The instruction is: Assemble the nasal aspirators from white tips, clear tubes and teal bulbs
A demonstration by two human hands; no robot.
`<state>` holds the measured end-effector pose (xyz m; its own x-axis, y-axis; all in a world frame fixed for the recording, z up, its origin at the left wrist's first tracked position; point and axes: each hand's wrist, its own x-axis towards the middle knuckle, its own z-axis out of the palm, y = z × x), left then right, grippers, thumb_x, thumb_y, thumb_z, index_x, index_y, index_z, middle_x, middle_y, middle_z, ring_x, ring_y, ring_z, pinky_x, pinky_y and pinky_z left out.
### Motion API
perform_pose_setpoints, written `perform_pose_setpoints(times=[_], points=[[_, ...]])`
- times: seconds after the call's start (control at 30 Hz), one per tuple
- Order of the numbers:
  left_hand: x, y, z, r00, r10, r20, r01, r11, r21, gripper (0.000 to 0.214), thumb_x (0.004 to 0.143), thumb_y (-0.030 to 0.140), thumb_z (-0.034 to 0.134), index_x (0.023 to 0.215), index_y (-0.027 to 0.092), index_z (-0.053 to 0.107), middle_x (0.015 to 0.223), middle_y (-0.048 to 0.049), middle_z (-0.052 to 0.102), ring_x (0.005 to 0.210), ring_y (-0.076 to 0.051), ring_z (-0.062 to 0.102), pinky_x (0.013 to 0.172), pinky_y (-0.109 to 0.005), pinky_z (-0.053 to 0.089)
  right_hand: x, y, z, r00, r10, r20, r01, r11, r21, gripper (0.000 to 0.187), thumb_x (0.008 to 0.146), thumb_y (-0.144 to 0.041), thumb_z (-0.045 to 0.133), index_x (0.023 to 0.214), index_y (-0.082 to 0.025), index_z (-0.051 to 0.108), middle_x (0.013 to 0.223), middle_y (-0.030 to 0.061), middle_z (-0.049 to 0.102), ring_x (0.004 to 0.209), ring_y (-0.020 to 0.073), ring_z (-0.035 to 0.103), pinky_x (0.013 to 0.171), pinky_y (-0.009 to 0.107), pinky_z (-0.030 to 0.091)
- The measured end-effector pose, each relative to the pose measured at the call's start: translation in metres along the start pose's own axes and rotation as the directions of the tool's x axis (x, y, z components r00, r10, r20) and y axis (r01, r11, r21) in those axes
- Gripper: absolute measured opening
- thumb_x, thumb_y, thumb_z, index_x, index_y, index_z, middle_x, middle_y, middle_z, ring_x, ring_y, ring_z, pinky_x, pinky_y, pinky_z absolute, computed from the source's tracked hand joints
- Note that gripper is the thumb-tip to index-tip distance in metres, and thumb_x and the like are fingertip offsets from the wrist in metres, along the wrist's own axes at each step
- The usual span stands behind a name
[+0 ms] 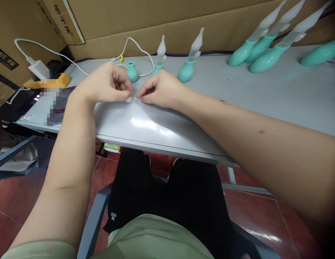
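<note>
Above the grey table, my left hand [110,84] has thumb and fingers closed in a pinch, with a small whitish translucent piece [128,100] showing at the thumb tip. Facing it from close by, my right hand [164,90] is also pinched; what lies between its fingertips is too small to make out. Just behind the hands stands a teal squeeze bulb [132,73] with an open neck. Beside it, partly hidden by my right hand, is a bulb nasal aspirator [161,51] with a clear middle and white tip. Another aspirator [187,70] stands to its right.
Several more aspirators [268,59] lean along the cardboard wall [162,21] at right, near a teal bulb [322,52] at the edge. At left are a white charger [39,69] with cable, a yellow object [63,80] and a dark phone-like slab [65,102]. The table's front edge [162,149] is near my lap.
</note>
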<state>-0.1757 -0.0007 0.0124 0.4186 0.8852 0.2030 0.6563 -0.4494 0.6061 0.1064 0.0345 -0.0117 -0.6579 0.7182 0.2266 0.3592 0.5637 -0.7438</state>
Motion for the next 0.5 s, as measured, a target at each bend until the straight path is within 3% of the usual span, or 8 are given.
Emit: perform_pose_setpoints(times=[0.13, 0.27, 0.37, 0.5], points=[[0.000, 0.001, 0.002, 0.998, 0.039, -0.057, -0.039, 0.999, -0.007, 0.018, 0.083, 0.038, 0.104, 0.094, 0.027, 0.097, 0.067, -0.0023, 0.079, 0.069, -0.025, 0.068, 0.071, -0.047, 0.060, -0.001, 0.000, -0.001, 1.000, 0.013, 0.009, -0.012, 1.000, -0.008, 0.012, 0.091, -0.012, 0.097, 0.099, -0.022, 0.099, 0.099, 0.0068, 0.094, 0.110, 0.0361, 0.092, 0.098, 0.042, 0.075], [0.003, 0.000, 0.005, 0.990, 0.033, -0.134, -0.037, 0.999, -0.029, 0.019, 0.088, 0.045, 0.102, 0.092, 0.028, 0.095, 0.072, -0.0036, 0.081, 0.073, -0.026, 0.069, 0.076, -0.052, 0.058, -0.002, 0.002, -0.002, 1.000, -0.017, 0.017, 0.018, 0.999, -0.028, 0.016, 0.089, -0.014, 0.096, 0.101, -0.023, 0.100, 0.095, 0.0064, 0.093, 0.110, 0.0371, 0.092, 0.094, 0.042, 0.076], [0.006, -0.006, 0.006, 0.974, 0.097, -0.204, -0.098, 0.995, 0.002, 0.017, 0.087, 0.047, 0.100, 0.087, 0.031, 0.094, 0.071, -0.0028, 0.080, 0.066, -0.024, 0.062, 0.072, -0.051, 0.051, -0.004, -0.001, -0.004, 1.000, -0.005, 0.027, 0.007, 0.999, -0.048, 0.022, 0.088, -0.009, 0.091, 0.102, -0.023, 0.099, 0.099, 0.0059, 0.093, 0.109, 0.0360, 0.091, 0.097, 0.044, 0.075], [0.008, -0.013, 0.006, 0.955, 0.161, -0.249, -0.157, 0.987, 0.035, 0.033, 0.093, 0.062, 0.103, 0.089, 0.031, 0.093, 0.072, -0.0014, 0.082, 0.067, -0.022, 0.055, 0.065, -0.048, 0.044, -0.008, -0.006, -0.012, 0.999, -0.034, -0.029, 0.033, 0.999, -0.033, 0.014, 0.095, -0.013, 0.088, 0.092, -0.027, 0.090, 0.105, 0.0058, 0.094, 0.111, 0.0352, 0.090, 0.104, 0.046, 0.073]])
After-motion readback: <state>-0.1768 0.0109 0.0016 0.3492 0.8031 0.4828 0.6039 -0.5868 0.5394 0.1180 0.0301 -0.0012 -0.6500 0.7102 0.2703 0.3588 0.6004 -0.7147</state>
